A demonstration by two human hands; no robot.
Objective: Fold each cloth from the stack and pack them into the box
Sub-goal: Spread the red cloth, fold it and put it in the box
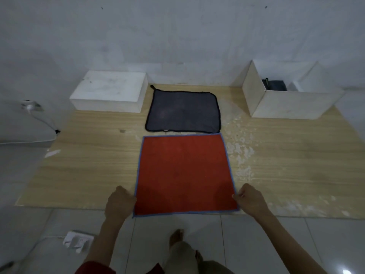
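Pinching its edges, left hand (pixel 120 200) and right hand (pixel 249 198) hold the red cloth (pixel 183 173) on a wood-grain mat (pixel 88 155) over tiles (pixel 256 244).

1. We see a red cloth (pixel 185 175) with blue edging, spread flat on a wood-grain board (pixel 88 155). Its near edge lies at the board's front rim.
2. Our left hand (pixel 119 201) grips the cloth's left edge near the front corner, and our right hand (pixel 249 198) pinches the right edge opposite.
3. Just beyond it a grey cloth (pixel 182 112) with black trim lies flat.
4. An open white box (pixel 286 104) stands at the far right with a dark folded cloth (pixel 274 85) inside.
5. A closed white box (pixel 108 91) sits at the far left.
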